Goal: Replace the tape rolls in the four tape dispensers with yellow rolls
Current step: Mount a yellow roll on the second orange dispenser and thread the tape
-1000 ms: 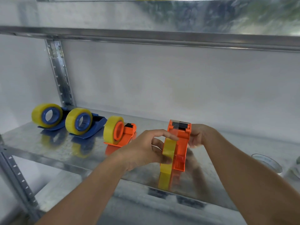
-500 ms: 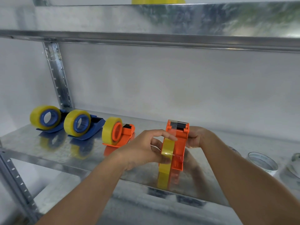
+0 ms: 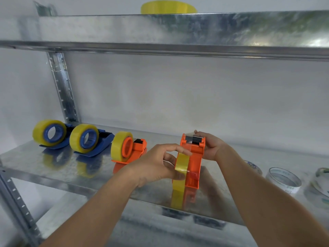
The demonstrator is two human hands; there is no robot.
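Since the earlier frames the view has tilted up, so a yellow roll (image 3: 168, 8) on the upper shelf (image 3: 178, 27) now shows, and the right hand (image 3: 211, 146) has crept up to the cutter end of the fourth dispenser (image 3: 193, 157).

Head view: the left hand (image 3: 156, 164) grips the yellow roll (image 3: 181, 165) seated in that orange dispenser, fingers curled round it. The right hand pinches what looks like the tape's loose end at the blade. Three dispensers (image 3: 76, 138) to the left already carry yellow rolls, so this looks like the last one, nearly finished. Next, I judge, the tape end wants pressing flat onto the blade, and the dispenser setting in line with the others.

All stand on a shiny metal shelf (image 3: 53, 164) before a plain pale wall. Clear rolls (image 3: 283, 180) lie at the right, well apart.
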